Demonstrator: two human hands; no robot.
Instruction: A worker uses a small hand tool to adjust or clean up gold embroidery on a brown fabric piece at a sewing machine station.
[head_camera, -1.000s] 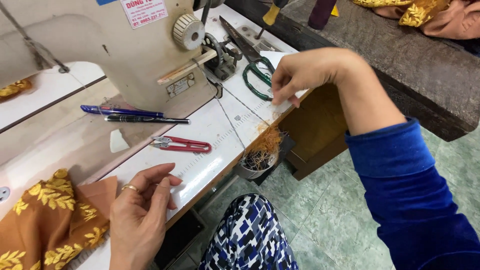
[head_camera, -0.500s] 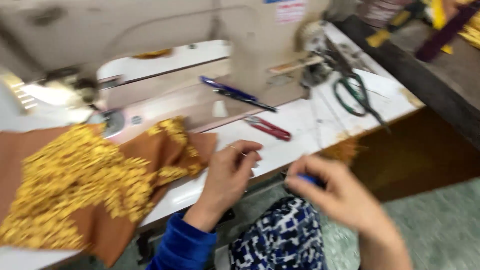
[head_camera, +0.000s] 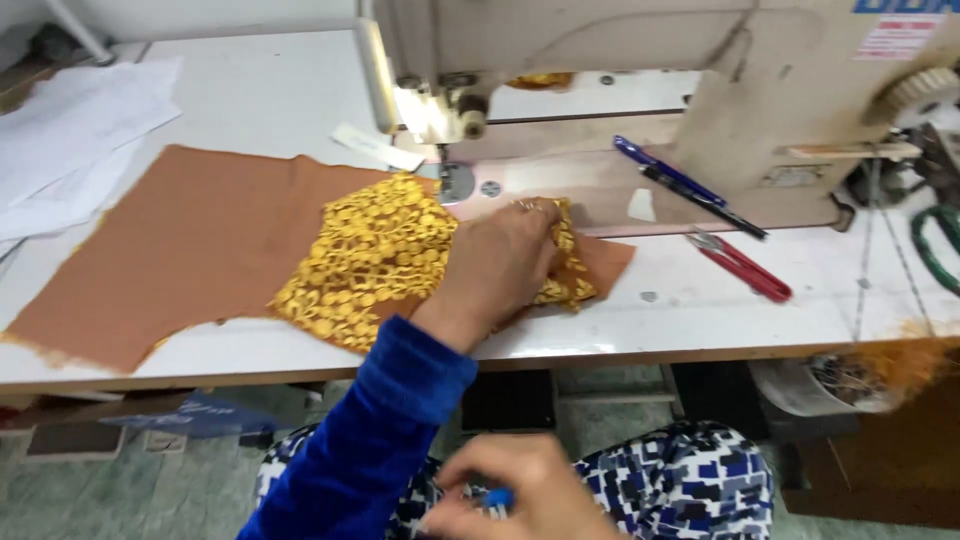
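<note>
Snips (head_camera: 741, 266) & pens (head_camera: 668, 172) nearby, left hand (head_camera: 500, 262) grip flat on lace (head_camera: 385, 255), right hand (head_camera: 525, 490) pinching blue bit (head_camera: 497, 499)

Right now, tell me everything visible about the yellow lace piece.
The yellow lace piece is openwork trim in a floral pattern, golden and crumpled. It lies on the brown fabric spread over the white table, just before the sewing machine's needle plate. The left hand presses flat on its right part, covering some of it.
</note>
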